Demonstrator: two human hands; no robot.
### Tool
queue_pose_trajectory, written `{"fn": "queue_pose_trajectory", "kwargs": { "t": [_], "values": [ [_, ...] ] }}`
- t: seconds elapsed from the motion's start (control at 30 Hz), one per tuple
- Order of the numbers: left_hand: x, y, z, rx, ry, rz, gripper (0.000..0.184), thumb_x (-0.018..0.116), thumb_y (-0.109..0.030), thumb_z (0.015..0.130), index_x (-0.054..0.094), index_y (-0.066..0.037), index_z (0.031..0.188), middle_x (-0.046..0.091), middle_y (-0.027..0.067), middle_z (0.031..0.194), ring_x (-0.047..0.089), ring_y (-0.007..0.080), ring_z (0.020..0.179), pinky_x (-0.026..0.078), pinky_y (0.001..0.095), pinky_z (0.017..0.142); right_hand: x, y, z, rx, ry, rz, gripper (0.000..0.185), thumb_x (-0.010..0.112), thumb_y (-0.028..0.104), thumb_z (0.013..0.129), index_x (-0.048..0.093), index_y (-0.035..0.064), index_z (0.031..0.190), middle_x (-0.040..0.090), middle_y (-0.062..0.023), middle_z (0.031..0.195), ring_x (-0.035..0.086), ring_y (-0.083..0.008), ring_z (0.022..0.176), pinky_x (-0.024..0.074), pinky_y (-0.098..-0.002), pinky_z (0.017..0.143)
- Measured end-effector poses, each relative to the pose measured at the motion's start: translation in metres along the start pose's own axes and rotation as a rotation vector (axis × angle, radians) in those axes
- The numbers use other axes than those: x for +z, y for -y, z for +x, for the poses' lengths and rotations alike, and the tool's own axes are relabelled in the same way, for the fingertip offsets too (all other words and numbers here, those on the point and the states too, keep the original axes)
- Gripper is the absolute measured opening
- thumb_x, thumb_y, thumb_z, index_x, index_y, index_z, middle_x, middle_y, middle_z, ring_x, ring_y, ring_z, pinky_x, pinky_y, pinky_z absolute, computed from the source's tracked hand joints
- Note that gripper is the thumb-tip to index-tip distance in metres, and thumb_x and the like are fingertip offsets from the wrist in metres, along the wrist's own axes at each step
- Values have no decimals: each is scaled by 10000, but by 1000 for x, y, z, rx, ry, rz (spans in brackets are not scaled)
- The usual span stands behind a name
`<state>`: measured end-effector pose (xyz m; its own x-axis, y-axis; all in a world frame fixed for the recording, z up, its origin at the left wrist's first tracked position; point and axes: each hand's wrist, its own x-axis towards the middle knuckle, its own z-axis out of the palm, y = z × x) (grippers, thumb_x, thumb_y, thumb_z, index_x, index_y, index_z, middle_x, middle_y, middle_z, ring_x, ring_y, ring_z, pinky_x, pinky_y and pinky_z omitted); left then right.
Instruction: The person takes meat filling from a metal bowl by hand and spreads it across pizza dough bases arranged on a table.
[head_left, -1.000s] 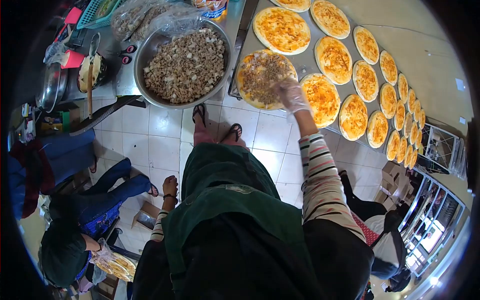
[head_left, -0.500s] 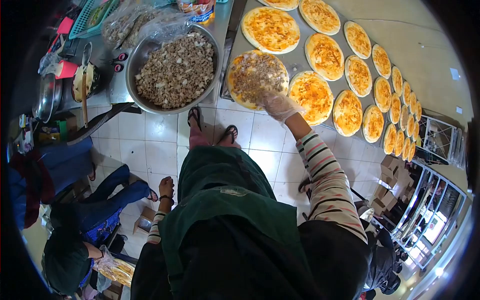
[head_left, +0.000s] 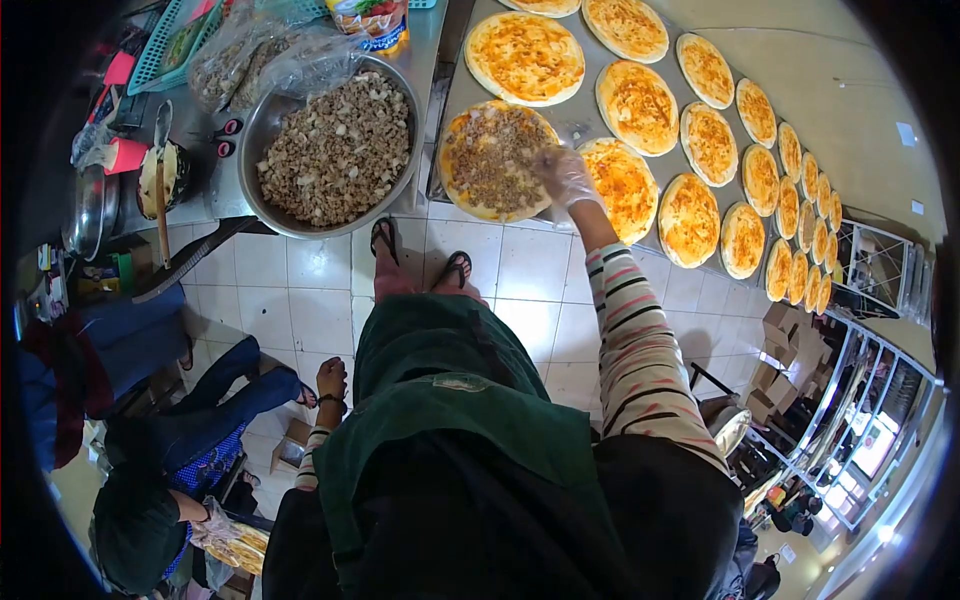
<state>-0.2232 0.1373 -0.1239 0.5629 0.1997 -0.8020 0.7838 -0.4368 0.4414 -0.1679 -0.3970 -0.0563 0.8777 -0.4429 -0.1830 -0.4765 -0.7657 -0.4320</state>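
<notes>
No readable text: lettering (head_left: 384, 42) on the packet (head_left: 368, 14) and emblem (head_left: 463, 383) on the green apron (head_left: 425, 335) too small.

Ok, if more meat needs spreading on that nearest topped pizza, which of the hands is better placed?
Probably the right hand: it is gloved and at the edge of the meat-topped pizza. The left hand hangs bare beside the apron, well away from it.
</notes>
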Motion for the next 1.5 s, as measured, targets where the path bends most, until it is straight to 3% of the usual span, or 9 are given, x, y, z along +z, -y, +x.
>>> {"fn": "queue_pose_trajectory", "kwargs": {
  "t": [0.1, 0.33, 0.53, 1.07, 1.13, 1.2, 1.27, 1.43, 1.5],
  "values": [
    [4, -3, 2, 0, 6, 9, 235, 513, -163, 677, 528, -45, 880, 485, 28, 549, 424, 86, 414, 323, 207, 339, 6, -20, 11, 247, 7, 39, 153, 529, 185, 660, 571, 54, 728, 561, -134, 717, 539, -253, 682, 421, -326, 630],
    [1, -5, 5, 33, 2, 1, 235, 515, -159, 677, 526, -38, 878, 489, 33, 569, 426, 89, 421, 321, 204, 338, -16, 12, -13, 267, 77, 43, 192, 526, 229, 669, 566, 48, 720, 548, -161, 716, 535, -266, 674, 423, -326, 610],
    [2, -14, 0, 16, 20, 22, 235, 523, -154, 673, 525, -31, 874, 492, 36, 582, 436, 87, 446, 323, 205, 345, 3, 9, -37, -149, -66, 61, 153, 502, 145, 687, 522, -6, 680, 510, -173, 694, 498, -306, 666, 399, -362, 609],
    [-20, -35, 17, 104, 35, 46, 254, 523, -159, 682, 518, -24, 898, 505, 35, 620, 453, 88, 503, 355, 205, 410, 10, 71, 51, -16, 105, -230, 231, 451, 253, 712, 574, 59, 737, 544, -175, 726, 520, -305, 736, 400, -366, 697],
    [-26, -50, 28, 219, 63, 14, 239, 523, -129, 680, 519, -3, 883, 517, 40, 653, 470, 97, 570, 378, 209, 497, -4, 88, 52, -63, 45, -192, 247, 449, 265, 721, 582, 57, 725, 553, -157, 676, 533, -292, 694, 409, -368, 681],
    [-20, -103, 17, 308, 85, -99, 220, 505, -129, 716, 518, -13, 902, 538, 54, 772, 499, 113, 677, 390, 203, 569, -39, 139, 44, 18, 5, 337, 266, 455, 281, 727, 588, 51, 729, 563, -122, 661, 547, -279, 674, 416, -369, 668],
    [-11, -186, -20, 293, 200, -194, 260, 493, -193, 744, 486, -43, 957, 526, 46, 839, 504, 114, 736, 387, 215, 598, -35, 191, 41, -207, 34, 468, 295, 480, 314, 707, 556, 75, 863, 527, -153, 858, 516, -259, 808, 409, -337, 725],
    [11, -276, -22, 296, 442, -525, 327, 437, -121, 783, 296, -63, 1072, 498, 87, 852, 512, 151, 723, 439, 258, 616, 16, 307, 60, -362, 8, -14, 479, 470, 352, 727, 367, 82, 1110, 337, -157, 1124, 394, -266, 1012, 379, -365, 796],
    [14, -280, -18, 323, 444, -532, 310, 439, -74, 774, 286, -70, 1043, 493, 95, 841, 513, 161, 689, 460, 286, 601, 15, 327, 49, -270, 363, -109, 451, 485, 346, 706, 416, 83, 1065, 367, -162, 1074, 406, -307, 983, 385, -376, 788]
  ]
}}
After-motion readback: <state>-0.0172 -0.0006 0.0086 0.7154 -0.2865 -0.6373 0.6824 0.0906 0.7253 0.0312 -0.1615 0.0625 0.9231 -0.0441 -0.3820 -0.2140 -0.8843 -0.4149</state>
